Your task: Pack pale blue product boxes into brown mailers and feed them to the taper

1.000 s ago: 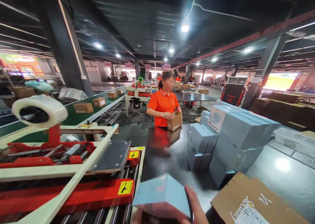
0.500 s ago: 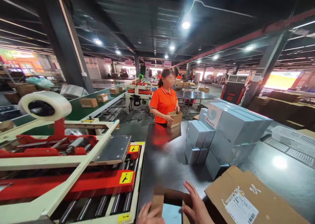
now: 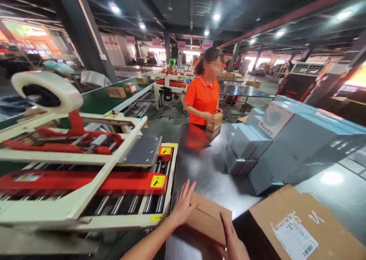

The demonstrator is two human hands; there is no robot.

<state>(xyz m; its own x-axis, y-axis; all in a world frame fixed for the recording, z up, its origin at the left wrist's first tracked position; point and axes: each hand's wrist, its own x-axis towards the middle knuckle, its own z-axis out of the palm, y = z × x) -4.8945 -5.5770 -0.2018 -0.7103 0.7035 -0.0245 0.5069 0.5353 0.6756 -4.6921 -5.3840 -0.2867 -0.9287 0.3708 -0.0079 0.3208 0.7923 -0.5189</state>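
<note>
A brown cardboard box with its top flaps folded down lies on the dark metal table, right in front of me. My left hand rests with spread fingers on the box's left end. At the box's right end is my right hand, its fingers apart and touching the side; part of it is cut off by the lower edge. The box's contents are hidden. To the right sits a larger carton with a white label.
Pale blue boxes are stacked on the table at the right. Across the table a person in orange handles a small carton. At the left stands a roller machine with a tape roll; cartons sit on a green conveyor.
The box's flaps have been closed over the blue item inside, and the box now lies turned. My left hand has moved up onto it. The camera view has tilted down and shifted.
</note>
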